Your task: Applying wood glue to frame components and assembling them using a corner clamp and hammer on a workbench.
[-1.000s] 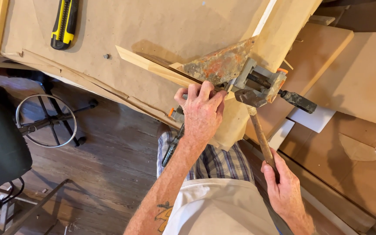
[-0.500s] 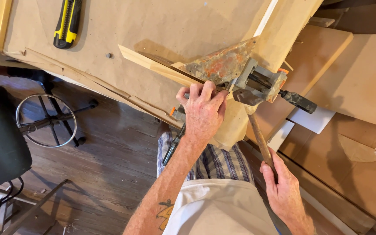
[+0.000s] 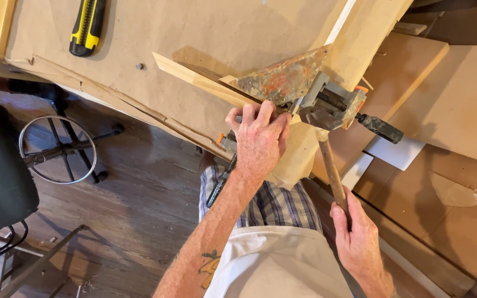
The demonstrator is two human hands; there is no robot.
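At bench edge, my left hand [image 3: 259, 140] is clamped palm-down over a pale wood strip [image 3: 194, 77], fingers curled across it and closed on the strip right where it meets the rusty triangular plate [image 3: 282, 80]. Strip runs diagonally up-left from under that hand, free end out on the brown paper covering the bench [image 3: 194, 27]. Plate sits just above my knuckles, touching the strip, its point toward the upper right against a light wood board [image 3: 368, 27]. Grey corner vise [image 3: 327, 105] is just right of the left hand, screw visible in its middle, dark handle [image 3: 381, 128] sticking out right and down. From under the vise a brown wooden handle [image 3: 331, 171] drops toward me; my right hand [image 3: 357, 237] is wrapped shut around its lower end, thumb along the shaft. So right hand is low and near my body, well apart from the left, with the vise between them. Can't tell what the head of that handle is, it's hidden behind the vise. A bar clamp [image 3: 222, 165] with an orange tab hangs below the bench edge, just left of my left wrist. Yellow-black utility knife [image 3: 86, 25] lies at upper left on the paper, well apart from both hands. Small screw [image 3: 138, 67] sits near it on the paper. Black stool [image 3: 56, 146] with a chrome ring stands on the wood floor to the left.
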